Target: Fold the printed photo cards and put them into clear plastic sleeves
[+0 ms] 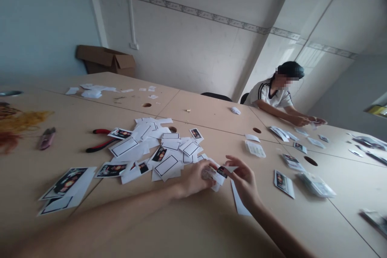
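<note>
My left hand (196, 179) is closed around a clear plastic packet (208, 172), whose contents I cannot make out. Between finger and thumb, my right hand (244, 177) pinches a small printed card (222, 171) with a dark picture, held against the packet. A heap of cards (166, 167) lies just beyond and left of my left hand, some with dark pictures, others white with black frames. Under my right hand, a white paper strip (238, 199) rests on the table.
Red-handled pliers (101, 145) touch the heap's left side; a pink tool (47, 138) lies farther left. Packed cards (316, 183) are spread on the right. Across the table (199, 229), a person (272, 94) handles a small packet. A cardboard box (104, 58) stands behind.
</note>
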`<act>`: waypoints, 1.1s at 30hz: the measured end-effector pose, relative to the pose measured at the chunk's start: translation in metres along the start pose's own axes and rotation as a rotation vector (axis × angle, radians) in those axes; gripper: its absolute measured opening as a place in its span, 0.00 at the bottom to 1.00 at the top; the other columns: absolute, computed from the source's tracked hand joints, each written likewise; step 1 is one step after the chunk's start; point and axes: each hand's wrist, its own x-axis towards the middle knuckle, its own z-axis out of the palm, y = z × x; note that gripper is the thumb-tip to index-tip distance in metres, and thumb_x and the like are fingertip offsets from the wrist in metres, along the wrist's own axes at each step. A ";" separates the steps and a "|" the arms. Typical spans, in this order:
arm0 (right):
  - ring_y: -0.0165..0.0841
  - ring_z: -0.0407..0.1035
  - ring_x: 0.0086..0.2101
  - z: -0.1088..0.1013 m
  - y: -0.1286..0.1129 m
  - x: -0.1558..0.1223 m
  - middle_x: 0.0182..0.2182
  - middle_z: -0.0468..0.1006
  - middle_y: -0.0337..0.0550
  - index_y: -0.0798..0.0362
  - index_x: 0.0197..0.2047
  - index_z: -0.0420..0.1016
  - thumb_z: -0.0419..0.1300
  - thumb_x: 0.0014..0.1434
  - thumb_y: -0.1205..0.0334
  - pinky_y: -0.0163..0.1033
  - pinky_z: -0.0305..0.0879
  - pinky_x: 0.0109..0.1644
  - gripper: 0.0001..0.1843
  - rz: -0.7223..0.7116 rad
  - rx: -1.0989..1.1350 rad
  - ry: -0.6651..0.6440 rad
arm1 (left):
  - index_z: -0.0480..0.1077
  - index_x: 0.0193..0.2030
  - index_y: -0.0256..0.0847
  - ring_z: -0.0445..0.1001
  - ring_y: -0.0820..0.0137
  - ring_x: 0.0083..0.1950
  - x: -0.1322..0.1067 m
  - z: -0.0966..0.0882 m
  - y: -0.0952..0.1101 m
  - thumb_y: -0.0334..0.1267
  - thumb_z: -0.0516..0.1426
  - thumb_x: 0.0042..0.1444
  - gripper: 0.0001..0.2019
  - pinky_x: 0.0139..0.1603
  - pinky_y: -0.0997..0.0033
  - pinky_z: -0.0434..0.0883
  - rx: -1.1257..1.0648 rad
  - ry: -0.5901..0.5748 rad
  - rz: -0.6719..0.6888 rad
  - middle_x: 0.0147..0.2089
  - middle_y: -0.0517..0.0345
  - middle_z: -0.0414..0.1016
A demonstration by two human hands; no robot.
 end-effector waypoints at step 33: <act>0.28 0.64 0.29 0.009 0.008 -0.015 0.31 0.69 0.40 0.52 0.42 0.66 0.57 0.51 0.59 0.33 0.61 0.30 0.13 -0.007 -0.154 0.046 | 0.62 0.52 0.43 0.69 0.68 0.41 0.004 0.008 -0.013 0.26 0.54 0.41 0.27 0.42 0.71 0.66 -0.048 0.073 0.020 0.49 0.56 0.68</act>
